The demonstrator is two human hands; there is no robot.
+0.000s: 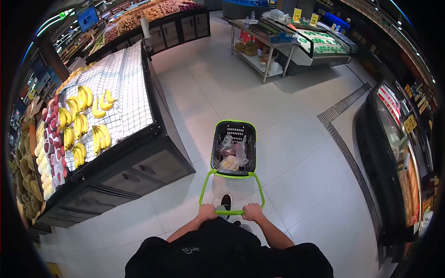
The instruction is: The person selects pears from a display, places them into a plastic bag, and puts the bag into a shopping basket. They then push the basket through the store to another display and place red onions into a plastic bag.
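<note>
Both my hands grip the bright green handle (pixel 230 212) of a rolling shopping basket. My left hand (pixel 207 212) is closed around its left end, and my right hand (pixel 252 211) is closed around its right end. Ahead of my feet, the black shopping basket (pixel 255 153) with a green rim stands on the floor. Inside it lie clear plastic bags: one bag (pixel 229 163) holds something pale yellow, and another bag (pixel 227 147) holds something dark red. What exactly the bags contain is hard to make out.
To the left, a display stand (pixel 134 178) bears several banana bunches (pixel 101 138) and wrapped fruit. A metal table (pixel 264 39) stands ahead at the right. A refrigerated case (pixel 380 153) lines the right side, beside a floor grate (pixel 345 150). Tiled floor runs between them.
</note>
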